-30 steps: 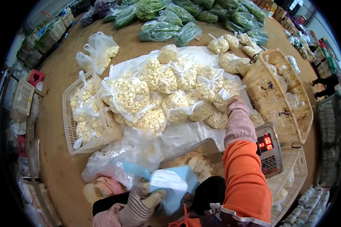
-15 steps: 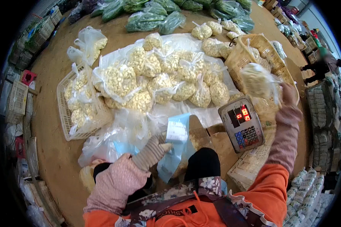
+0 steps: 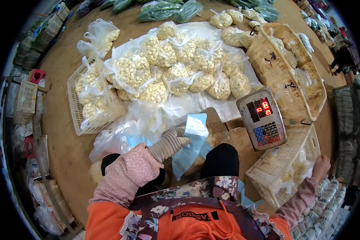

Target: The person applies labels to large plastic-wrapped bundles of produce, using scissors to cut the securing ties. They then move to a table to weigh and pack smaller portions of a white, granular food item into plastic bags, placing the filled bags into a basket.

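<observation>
My left hand (image 3: 170, 143), in a striped grey glove, is closed on a blue strip bearing a white printed label (image 3: 197, 127). The strip hangs down beside my knee. At the lower right, my bare right hand (image 3: 321, 168) is closed at the top of a blurred clear bag of pale pieces (image 3: 297, 170), over the lower plastic crate (image 3: 268, 170). A digital scale (image 3: 261, 119) with red lit digits stands between me and the crates. In front of me, tied clear bags of what look like peeled garlic cloves (image 3: 176, 78) cover a white sheet (image 3: 224, 105).
A white crate (image 3: 77, 108) of filled bags stands at the left. A large yellowish crate (image 3: 264, 60) tilts at the right, more bags inside. Loose clear plastic bags (image 3: 120, 130) lie near my left arm. Bagged green vegetables (image 3: 164, 11) lie behind; a person (image 3: 345, 58) is far right.
My right hand has carried the bag from above the scale's right side down to the lower crate. The scale's reading has changed. My left hand still holds the blue strip.
</observation>
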Demonstrator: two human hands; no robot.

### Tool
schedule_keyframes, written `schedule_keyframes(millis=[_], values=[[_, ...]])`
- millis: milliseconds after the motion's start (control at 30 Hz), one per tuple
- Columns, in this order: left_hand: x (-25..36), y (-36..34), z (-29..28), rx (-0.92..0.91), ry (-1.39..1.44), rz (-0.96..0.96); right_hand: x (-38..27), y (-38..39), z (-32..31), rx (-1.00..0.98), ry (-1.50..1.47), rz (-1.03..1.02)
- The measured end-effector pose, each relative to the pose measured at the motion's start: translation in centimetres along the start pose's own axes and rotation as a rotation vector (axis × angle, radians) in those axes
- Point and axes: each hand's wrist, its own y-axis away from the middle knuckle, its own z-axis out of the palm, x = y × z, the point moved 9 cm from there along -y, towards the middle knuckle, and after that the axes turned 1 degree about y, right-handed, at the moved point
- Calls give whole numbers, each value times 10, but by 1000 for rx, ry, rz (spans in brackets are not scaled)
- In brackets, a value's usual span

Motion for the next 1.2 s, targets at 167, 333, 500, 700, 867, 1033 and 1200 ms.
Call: schedule_keyframes(millis=[167, 333, 500, 700, 867, 1033, 1200], values=[[-7, -11, 15, -62, -22, 38, -286, 86, -74, -374, -1257, -528], [-5, -2, 16, -69, -129, 54, -445, 181, -111, -520, -1198, -1158], [-24, 19, -10, -128, -437, -113, -497, 214, 36, -1854, -1800, -509], [2, 67, 10, -142, -360, -165, -519, 116, 266, -809, -1515, 343], [28, 121, -7, -123, -595, -360, -482, 9, 233, 97, -1030, 241], [20, 106, -20, 94, 93, -188, -433, -27, 266, 286, -820, 323], [28, 86, -28, 62, 66, -232, -476, -24, 328, -69, -495, 31]])
